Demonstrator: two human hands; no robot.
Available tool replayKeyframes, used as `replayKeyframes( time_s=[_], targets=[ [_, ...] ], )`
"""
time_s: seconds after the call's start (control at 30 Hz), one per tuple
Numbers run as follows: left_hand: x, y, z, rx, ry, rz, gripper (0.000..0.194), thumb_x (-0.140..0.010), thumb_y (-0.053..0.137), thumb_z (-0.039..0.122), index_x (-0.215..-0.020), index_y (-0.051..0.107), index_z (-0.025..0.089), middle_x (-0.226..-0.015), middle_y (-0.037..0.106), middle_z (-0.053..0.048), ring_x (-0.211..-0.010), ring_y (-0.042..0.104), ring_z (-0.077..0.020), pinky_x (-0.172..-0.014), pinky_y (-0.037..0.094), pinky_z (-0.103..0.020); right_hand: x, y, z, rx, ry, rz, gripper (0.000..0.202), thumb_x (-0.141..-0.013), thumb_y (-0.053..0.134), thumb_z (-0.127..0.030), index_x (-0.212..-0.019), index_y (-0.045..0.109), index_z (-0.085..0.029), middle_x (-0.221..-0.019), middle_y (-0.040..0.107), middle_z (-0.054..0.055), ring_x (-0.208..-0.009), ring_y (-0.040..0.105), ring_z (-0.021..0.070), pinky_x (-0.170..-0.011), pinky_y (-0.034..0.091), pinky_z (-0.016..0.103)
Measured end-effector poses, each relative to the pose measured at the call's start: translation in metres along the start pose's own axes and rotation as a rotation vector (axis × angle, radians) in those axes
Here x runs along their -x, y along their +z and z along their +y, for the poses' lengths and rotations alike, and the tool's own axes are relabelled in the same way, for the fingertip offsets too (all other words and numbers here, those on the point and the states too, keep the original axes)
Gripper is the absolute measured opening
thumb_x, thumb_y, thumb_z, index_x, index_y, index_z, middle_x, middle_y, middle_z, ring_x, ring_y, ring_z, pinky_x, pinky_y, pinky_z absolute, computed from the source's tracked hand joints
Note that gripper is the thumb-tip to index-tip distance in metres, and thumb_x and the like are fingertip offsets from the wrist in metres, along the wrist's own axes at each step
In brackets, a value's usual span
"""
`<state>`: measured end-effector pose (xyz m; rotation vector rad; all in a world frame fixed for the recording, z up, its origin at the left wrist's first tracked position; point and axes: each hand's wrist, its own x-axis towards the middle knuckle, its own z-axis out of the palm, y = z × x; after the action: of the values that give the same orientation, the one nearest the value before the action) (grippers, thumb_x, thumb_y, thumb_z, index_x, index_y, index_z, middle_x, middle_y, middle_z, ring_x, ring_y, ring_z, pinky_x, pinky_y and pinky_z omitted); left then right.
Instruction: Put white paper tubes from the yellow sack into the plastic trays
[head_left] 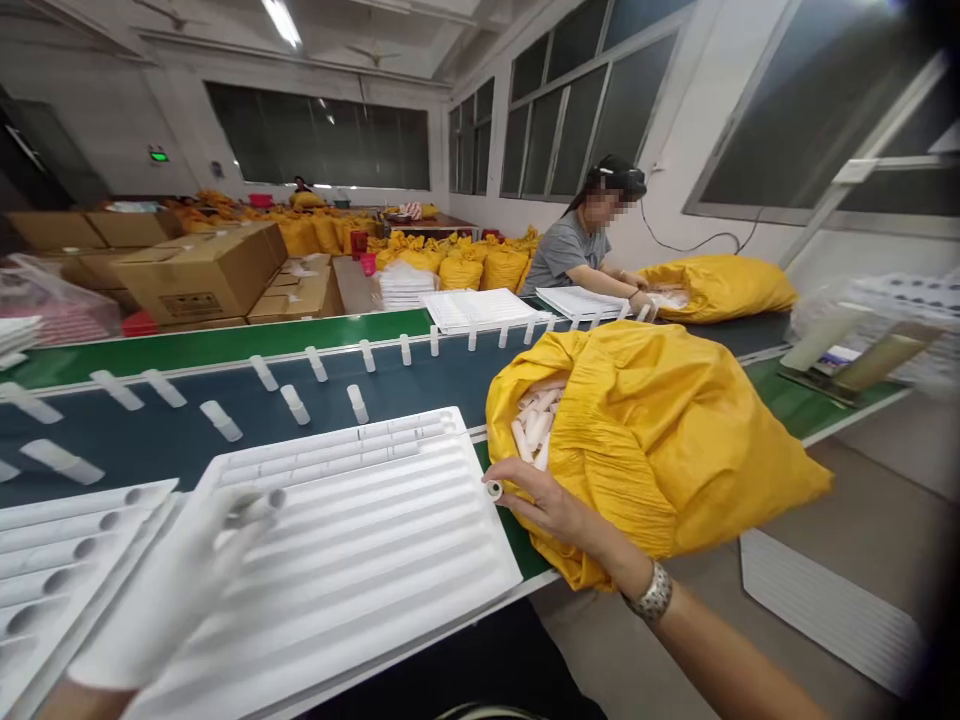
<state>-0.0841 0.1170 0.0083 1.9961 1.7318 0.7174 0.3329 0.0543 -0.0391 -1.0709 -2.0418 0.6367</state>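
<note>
While the gloved left hand (pixel 169 580) is hovering over the left part of a ridged white tray (pixel 375 580), it appears to be gripping a small white tube (pixel 268 500); blur is obscuring the exact hold. At the tray's right edge, the bare right hand (pixel 551 505) is pinching a second white tube (pixel 492 489) between thumb and finger. Laid tubes (pixel 330 455) are filling the tray's far grooves.

Risks, as judged: the pinched tube could be slipping out if the fingertip hold loosens. The yellow bag (pixel 645 440), lying on its side just right of the tray, could be spilling its loose tubes (pixel 536 425) if a wrist knocks its open mouth. Standing tubes (pixel 358 404) on the dark belt (pixel 450 385) could be toppling if a sleeve or the bag brushes them.

Setup: the green surface (pixel 536 565) is supporting the tray, and the belt is running beyond it. Farther right, a co-worker in a grey shirt (pixel 559 255) is reaching toward another yellow bag (pixel 727 285). Cardboard boxes (pixel 210 265) are standing far left; tied yellow sacks (pixel 461 272) are crowding the room beyond, and dark windows (pixel 555 130) are lining the right wall.
</note>
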Motion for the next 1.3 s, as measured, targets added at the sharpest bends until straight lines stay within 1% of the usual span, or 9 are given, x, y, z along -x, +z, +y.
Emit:
replayKeyframes(
  time_s=[0.07,0.13,0.27,0.43,0.73,0.83,0.93,1.13,1.3],
  targets=[
    [0.031,0.024,0.041,0.230,-0.063,-0.156,0.045,-0.090,0.054,0.059,-0.120,0.065,0.028,-0.113,0.074,-0.004,-0.103,0.068,-0.0290,-0.086,0.055,-0.035,-0.002,0.005,-0.008,-0.037,-0.011,-0.012,0.023,-0.105,0.051,-0.032,-0.126,0.056,-0.025,-0.122,0.063,0.008,-0.118,0.059,0.0218,-0.105,0.047,0.038],
    [0.054,0.051,0.076,0.431,-0.098,-0.292,0.049,-0.090,0.056,0.059,-0.126,0.062,0.026,-0.115,0.072,-0.006,-0.103,0.067,-0.0269,-0.086,0.054,-0.033,-0.005,0.012,-0.018,-0.116,-0.004,0.031,0.021,-0.103,0.055,-0.030,-0.123,0.056,-0.025,-0.119,0.064,0.007,-0.112,0.062,0.0210,-0.100,0.050,0.037],
    [0.067,0.088,0.111,0.726,-0.069,-0.467,0.043,-0.092,0.058,0.055,-0.118,0.064,0.021,-0.087,0.061,-0.002,-0.079,0.054,-0.0174,-0.076,0.046,-0.027,-0.009,0.034,-0.036,-0.551,-0.022,0.265,0.026,-0.100,0.061,-0.029,-0.120,0.044,-0.029,-0.115,0.066,0.005,-0.106,0.067,0.0198,-0.091,0.056,0.036],
    [0.061,0.096,0.113,0.800,0.026,-0.569,0.038,-0.097,0.053,0.052,-0.111,0.063,0.018,-0.078,0.047,0.001,-0.071,0.039,-0.0138,-0.067,0.034,-0.026,-0.006,0.047,-0.047,-0.818,-0.039,0.303,0.034,-0.099,0.064,-0.028,-0.126,0.043,-0.031,-0.115,0.064,0.004,-0.112,0.070,0.0226,-0.090,0.060,0.038],
    [0.070,0.089,0.121,0.771,0.008,-0.583,0.045,-0.096,0.054,0.054,-0.120,0.065,0.018,-0.076,0.048,0.002,-0.068,0.040,-0.0134,-0.062,0.034,-0.025,0.006,0.025,-0.041,-0.512,0.044,0.241,0.024,-0.089,0.077,-0.031,-0.105,0.061,-0.023,-0.102,0.071,0.004,-0.094,0.066,0.0182,-0.083,0.052,0.030],
    [0.076,0.089,0.123,0.766,0.010,-0.549,0.040,-0.097,0.056,0.047,-0.125,0.066,0.021,-0.097,0.065,-0.003,-0.092,0.059,-0.0187,-0.081,0.046,-0.026,0.009,0.024,-0.040,-0.315,0.108,0.211,0.030,-0.085,0.079,-0.043,-0.099,0.065,-0.021,-0.088,0.066,0.002,-0.079,0.060,0.0170,-0.072,0.048,0.028],
    [0.082,0.092,0.120,0.758,0.067,-0.486,0.035,-0.097,0.056,0.039,-0.128,0.066,0.024,-0.127,0.067,-0.005,-0.120,0.059,-0.0233,-0.107,0.042,-0.031,0.011,0.024,-0.042,-0.226,0.193,0.157,0.038,-0.082,0.078,-0.054,-0.091,0.065,-0.020,-0.072,0.056,-0.002,-0.064,0.050,0.0141,-0.059,0.040,0.025],
    [0.090,0.095,0.114,0.608,0.229,-0.456,0.034,-0.102,0.048,0.035,-0.131,0.066,0.032,-0.132,0.066,-0.001,-0.120,0.060,-0.0207,-0.112,0.040,-0.031,0.009,0.021,-0.049,-0.257,0.205,0.005,0.039,-0.087,0.072,-0.055,-0.077,0.060,-0.019,-0.063,0.050,-0.004,-0.057,0.044,0.0122,-0.051,0.031,0.023],
    [0.097,0.098,0.108,0.573,0.246,-0.469,0.035,-0.104,0.046,0.037,-0.133,0.064,0.031,-0.135,0.065,-0.001,-0.124,0.059,-0.0196,-0.114,0.038,-0.030,0.008,0.022,-0.053,-0.215,0.214,-0.066,0.038,-0.090,0.069,-0.049,-0.073,0.058,-0.018,-0.060,0.045,-0.006,-0.057,0.041,0.0095,-0.053,0.029,0.022]
  ],
)
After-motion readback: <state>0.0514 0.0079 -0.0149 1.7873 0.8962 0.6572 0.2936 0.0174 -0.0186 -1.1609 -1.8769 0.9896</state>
